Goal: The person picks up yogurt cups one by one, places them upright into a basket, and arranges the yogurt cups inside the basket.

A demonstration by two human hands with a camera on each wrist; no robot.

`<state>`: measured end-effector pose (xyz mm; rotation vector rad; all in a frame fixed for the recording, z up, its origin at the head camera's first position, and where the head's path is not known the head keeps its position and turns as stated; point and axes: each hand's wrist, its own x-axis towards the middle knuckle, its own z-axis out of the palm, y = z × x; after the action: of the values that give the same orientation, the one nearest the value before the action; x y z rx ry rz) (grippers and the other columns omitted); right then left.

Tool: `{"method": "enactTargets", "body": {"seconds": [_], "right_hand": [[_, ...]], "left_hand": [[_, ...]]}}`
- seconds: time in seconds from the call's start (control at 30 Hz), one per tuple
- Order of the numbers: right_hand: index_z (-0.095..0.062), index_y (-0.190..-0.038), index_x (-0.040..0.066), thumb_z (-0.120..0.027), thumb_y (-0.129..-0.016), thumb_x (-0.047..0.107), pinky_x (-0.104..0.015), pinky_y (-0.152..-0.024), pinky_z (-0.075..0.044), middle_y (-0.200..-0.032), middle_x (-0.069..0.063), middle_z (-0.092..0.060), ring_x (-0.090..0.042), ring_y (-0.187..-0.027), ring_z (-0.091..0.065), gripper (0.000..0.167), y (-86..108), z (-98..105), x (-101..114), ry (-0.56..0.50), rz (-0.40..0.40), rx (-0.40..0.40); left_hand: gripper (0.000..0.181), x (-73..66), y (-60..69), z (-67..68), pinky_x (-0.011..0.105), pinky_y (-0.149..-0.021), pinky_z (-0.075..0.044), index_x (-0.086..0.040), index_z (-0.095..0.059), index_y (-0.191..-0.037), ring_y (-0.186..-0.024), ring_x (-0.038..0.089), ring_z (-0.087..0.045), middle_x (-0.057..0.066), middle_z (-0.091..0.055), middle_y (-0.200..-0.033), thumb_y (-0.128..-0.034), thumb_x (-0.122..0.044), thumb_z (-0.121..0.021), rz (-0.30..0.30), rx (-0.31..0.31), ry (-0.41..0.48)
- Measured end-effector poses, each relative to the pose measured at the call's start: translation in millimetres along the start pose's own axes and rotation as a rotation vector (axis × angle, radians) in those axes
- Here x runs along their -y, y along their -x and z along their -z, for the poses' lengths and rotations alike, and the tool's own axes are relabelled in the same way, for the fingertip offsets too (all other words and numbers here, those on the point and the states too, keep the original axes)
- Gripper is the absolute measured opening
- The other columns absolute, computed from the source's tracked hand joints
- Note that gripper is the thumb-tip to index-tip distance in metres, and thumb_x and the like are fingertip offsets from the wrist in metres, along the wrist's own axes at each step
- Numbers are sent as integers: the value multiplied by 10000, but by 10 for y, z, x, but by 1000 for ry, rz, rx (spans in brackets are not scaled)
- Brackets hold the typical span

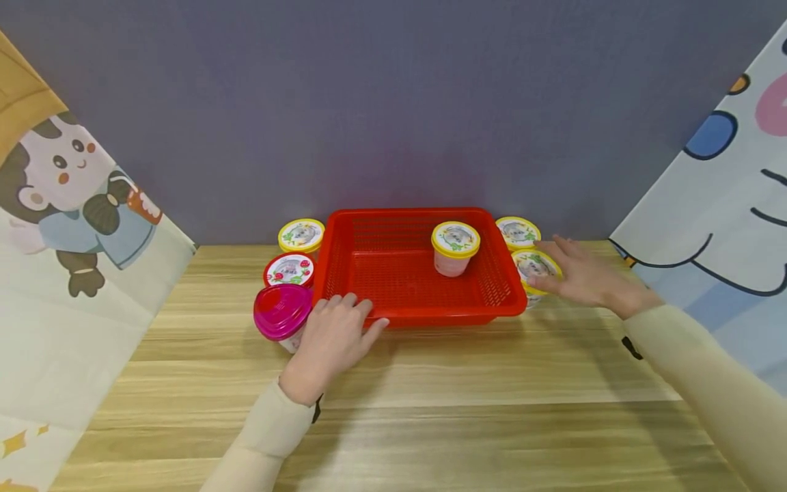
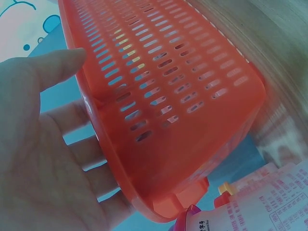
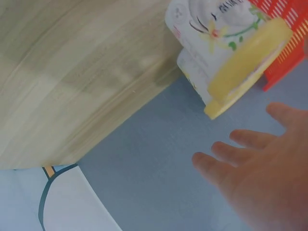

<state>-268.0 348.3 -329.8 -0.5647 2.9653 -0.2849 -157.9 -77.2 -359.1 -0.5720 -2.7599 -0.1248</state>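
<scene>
A red plastic basket (image 1: 393, 316) sits on the table. At its front left corner, my left hand (image 1: 335, 331) grips the rim, thumb on the outer side and fingers over the edge, as the left wrist view shows. Inside the basket, toward the right, stands a cup with a yellow lid (image 1: 455, 247). To the basket's right are two more yellow-lidded cups, a rear one (image 1: 518, 233) and a front one (image 1: 536, 266). My right hand (image 1: 581, 273) hovers by them with fingers spread; in the right wrist view its fingers (image 3: 240, 147) are apart from the cups.
Left of the basket stand a yellow-lidded cup (image 1: 301, 234), a red-lidded cup (image 1: 289, 270) and a cup with a magenta lid (image 1: 283, 311), close to my left hand. A grey wall (image 1: 393, 102) rises behind the wooden table (image 1: 461, 410). Cartoon-printed panels flank both sides.
</scene>
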Motion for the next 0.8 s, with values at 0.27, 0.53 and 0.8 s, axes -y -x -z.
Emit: {"method": "enactTargets", "body": {"seconds": [0.27,0.53,0.8], "right_hand": [[-304,-1569,26,-635,-941,546,-739,-1089,-238,-1572,-369,-209,-584,-1424,-205,880,-42,-131,52,27,37,0],[-341,-1554,8,-645,-949,459,-704,-1108,-256,-1576,-362,-213,-575,-1425,-226,814,-110,-179,122,16,63,-18],[-364,-1542,16,-640,-947,370,-699,-1127,-220,-1566,-353,-247,-567,-1430,-233,745,-184,-230,133,19,83,-28]], "left_hand": [[389,3,-3,1,400,-682,-493,-104,-737,-998,-751,264,-620,72,-641,-825,-970,-480,-641,3,4,-3],[389,5,-5,4,402,-696,-494,-106,-737,-1009,-765,263,-620,68,-639,-829,-970,-481,-639,11,20,5],[385,13,-15,8,399,-694,-492,-108,-738,-1009,-763,257,-618,65,-640,-830,-969,-479,-643,9,19,10]]}}
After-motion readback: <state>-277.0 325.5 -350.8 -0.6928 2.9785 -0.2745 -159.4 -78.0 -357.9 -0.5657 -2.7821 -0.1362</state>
